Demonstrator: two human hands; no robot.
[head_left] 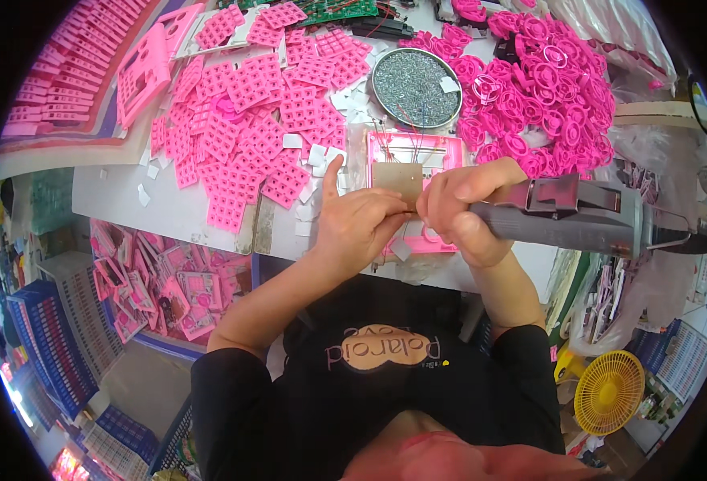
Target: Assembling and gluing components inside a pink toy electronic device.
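A tan circuit board (397, 178) lies over a pink plastic casing (437, 148) in front of me, with thin wires at its far side. My left hand (352, 223) has its fingertips pinched together at the board's near edge, the little finger raised. What those fingertips hold, if anything, is too small to make out. My right hand (467, 210) is wrapped round the front end of a grey electric screwdriver (566, 224). Its fingertips meet close to those of my left hand, and the tool's tip is hidden. Beyond the casing stands a round tray (376, 86) of small screws.
Pink keypad sheets (245, 140) are heaped on the left of the table, with white square pieces (321, 156) beside them. Pink ring-shaped parts (542, 88) pile up at the far right. A bin of pink casings (185, 284) stands below left; a yellow fan (608, 393) stands lower right.
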